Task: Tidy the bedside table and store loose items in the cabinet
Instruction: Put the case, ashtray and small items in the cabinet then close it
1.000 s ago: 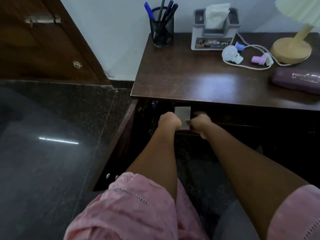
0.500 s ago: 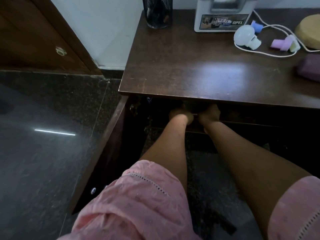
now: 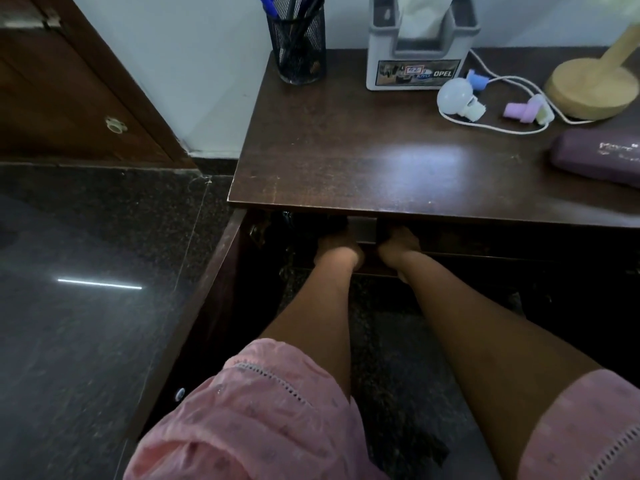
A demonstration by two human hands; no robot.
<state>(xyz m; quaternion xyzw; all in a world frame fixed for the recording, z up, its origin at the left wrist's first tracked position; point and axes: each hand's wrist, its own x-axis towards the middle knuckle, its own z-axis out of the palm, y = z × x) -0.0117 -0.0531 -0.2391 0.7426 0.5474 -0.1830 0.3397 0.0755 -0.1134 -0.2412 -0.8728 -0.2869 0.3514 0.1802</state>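
Both my arms reach into the open cabinet under the dark wooden bedside table (image 3: 346,157). My left hand (image 3: 337,252) and my right hand (image 3: 398,251) sit on either side of a small grey box (image 3: 362,230), gripping it just below the table's front edge. The fingertips are lost in the cabinet's shadow. The cabinet door (image 3: 207,306) is swung open to the left. On the table top lie a white bulb (image 3: 453,98), a white cord with pastel plugs (image 3: 519,110) and a purple case (image 3: 599,157).
A black mesh pen holder (image 3: 298,46), a grey tissue box (image 3: 415,50) and a wooden lamp base (image 3: 592,88) stand along the back of the table by the wall. A polished dark stone floor (image 3: 86,289) and a wooden door (image 3: 69,98) are at the left.
My hands have carried the grey box further in under the table top. Half a second ago the box was hidden by the edge; now its front face shows again.
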